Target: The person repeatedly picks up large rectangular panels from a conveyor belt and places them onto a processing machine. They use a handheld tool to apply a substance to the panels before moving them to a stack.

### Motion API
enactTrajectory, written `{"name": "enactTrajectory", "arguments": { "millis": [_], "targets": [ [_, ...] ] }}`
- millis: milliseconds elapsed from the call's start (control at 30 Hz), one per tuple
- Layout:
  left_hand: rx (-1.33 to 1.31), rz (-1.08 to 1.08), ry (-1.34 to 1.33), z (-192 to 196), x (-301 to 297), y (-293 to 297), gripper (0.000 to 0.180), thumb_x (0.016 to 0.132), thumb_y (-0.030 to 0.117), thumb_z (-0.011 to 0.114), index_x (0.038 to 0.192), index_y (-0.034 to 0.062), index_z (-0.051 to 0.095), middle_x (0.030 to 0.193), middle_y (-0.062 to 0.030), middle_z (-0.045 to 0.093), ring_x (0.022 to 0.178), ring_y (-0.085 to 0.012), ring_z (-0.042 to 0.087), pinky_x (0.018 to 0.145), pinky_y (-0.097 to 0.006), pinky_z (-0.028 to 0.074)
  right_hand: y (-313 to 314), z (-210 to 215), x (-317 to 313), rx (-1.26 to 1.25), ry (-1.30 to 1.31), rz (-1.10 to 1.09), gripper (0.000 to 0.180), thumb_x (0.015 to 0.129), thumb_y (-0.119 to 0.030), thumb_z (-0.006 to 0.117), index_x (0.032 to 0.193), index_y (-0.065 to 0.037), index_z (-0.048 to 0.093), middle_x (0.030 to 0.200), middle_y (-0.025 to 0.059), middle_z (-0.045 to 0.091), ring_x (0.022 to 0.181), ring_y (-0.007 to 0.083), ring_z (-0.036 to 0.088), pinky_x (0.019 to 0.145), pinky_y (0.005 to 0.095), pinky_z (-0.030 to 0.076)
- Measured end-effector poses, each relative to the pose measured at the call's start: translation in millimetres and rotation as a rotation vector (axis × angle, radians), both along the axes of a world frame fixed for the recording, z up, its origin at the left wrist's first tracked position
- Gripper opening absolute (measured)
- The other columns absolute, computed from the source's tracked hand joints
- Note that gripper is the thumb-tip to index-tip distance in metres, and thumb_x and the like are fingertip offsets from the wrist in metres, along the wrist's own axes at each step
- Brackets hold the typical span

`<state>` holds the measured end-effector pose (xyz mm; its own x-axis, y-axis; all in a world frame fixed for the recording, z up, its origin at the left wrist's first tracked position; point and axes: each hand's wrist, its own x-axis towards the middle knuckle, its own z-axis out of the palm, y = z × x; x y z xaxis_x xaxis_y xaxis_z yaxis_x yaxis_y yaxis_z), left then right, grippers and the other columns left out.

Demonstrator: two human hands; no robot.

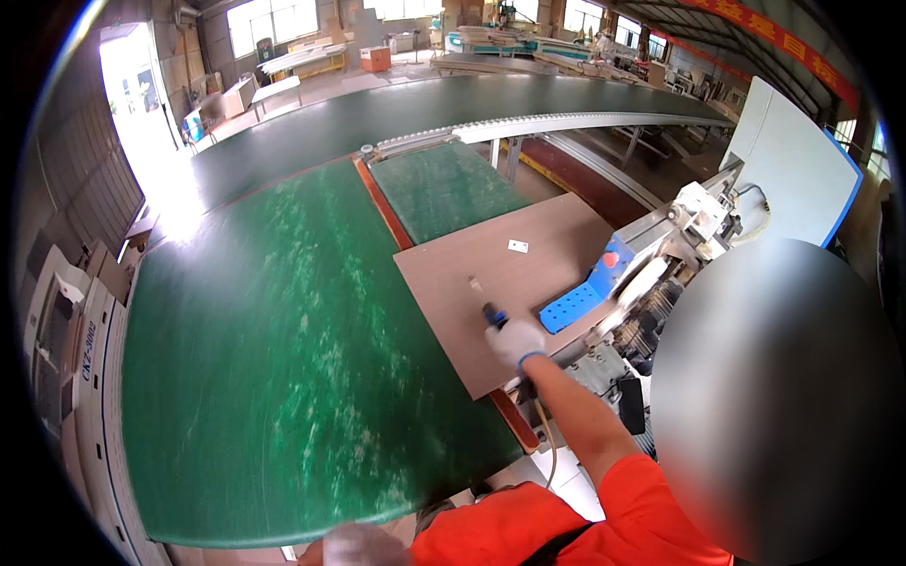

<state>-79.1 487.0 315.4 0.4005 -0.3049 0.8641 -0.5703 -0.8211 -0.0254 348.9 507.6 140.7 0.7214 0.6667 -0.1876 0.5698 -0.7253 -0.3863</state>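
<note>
My right hand [516, 341], in a white glove, is closed round what looks like an air blow gun [493, 313] with a blue-and-black body. Its narrow tip points away from me over a flat brown panel [439, 302], and a yellowish hose [552, 448] hangs below the hand. The panel lies across the edge of the green belt and against a machine at the right; a small white label [518, 246] is on it. My left hand [363, 545], also gloved, is a blur at the bottom edge; its fingers cannot be made out.
A wide green conveyor belt [264, 377] fills the left. A smaller green belt [448, 193] and a long curved conveyor [453, 99] lie beyond. The machine carries a blue perforated plate [572, 307] and a red button [611, 259]. A large blurred shape covers the right.
</note>
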Motion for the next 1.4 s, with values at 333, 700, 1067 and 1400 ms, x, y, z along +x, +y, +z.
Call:
{"name": "enactTrajectory", "arguments": {
  "millis": [333, 700, 1067, 1400],
  "targets": [
    [-0.563, 0.634, 0.363, -210, 157, 243, 0.015, 0.088, 0.013, 0.070, 0.099, 0.0033, 0.067, 0.098, -0.0178, 0.069, 0.092, -0.0385, 0.068, 0.079, -0.048, 0.055, -85, -6, 73, -0.050, -0.142, -0.454, 0.066, 0.095, -0.057, 0.053, 0.101, 0.004, 0.076, 0.095, 0.0264, 0.076, 0.093, 0.0419, 0.075, 0.083, 0.0489, 0.059],
    [-0.320, 1.295, 0.722, -311, 223, 457, 0.049, 0.096, 0.045, 0.062, 0.125, 0.0050, 0.067, 0.132, -0.0192, 0.063, 0.120, -0.0407, 0.059, 0.102, -0.054, 0.048, -170, 26, -29, -0.090, -0.070, -0.665, 0.056, 0.096, -0.053, 0.058, 0.110, 0.000, 0.072, 0.094, 0.0247, 0.075, 0.093, 0.0414, 0.074, 0.084, 0.0497, 0.058],
    [-0.417, 1.451, 0.685, -293, 110, 393, 0.046, 0.099, 0.047, 0.059, 0.097, 0.0035, 0.073, 0.106, -0.0188, 0.067, 0.105, -0.0400, 0.062, 0.091, -0.053, 0.051, -93, 17, -37, -0.107, -0.020, -0.189, 0.058, 0.097, -0.052, 0.052, 0.117, 0.001, 0.066, 0.096, 0.0299, 0.073, 0.097, 0.0461, 0.072, 0.084, 0.0545, 0.056],
    [-0.527, 1.781, 0.592, -294, -42, 205, 0.042, 0.097, 0.045, 0.063, 0.096, 0.0049, 0.075, 0.103, -0.0181, 0.069, 0.102, -0.0394, 0.063, 0.091, -0.051, 0.051, -149, 8, -56, -0.045, 0.102, 0.032, 0.060, 0.095, -0.054, 0.053, 0.104, 0.002, 0.072, 0.094, 0.0300, 0.073, 0.095, 0.0472, 0.071, 0.087, 0.0540, 0.056]
  ]
}}
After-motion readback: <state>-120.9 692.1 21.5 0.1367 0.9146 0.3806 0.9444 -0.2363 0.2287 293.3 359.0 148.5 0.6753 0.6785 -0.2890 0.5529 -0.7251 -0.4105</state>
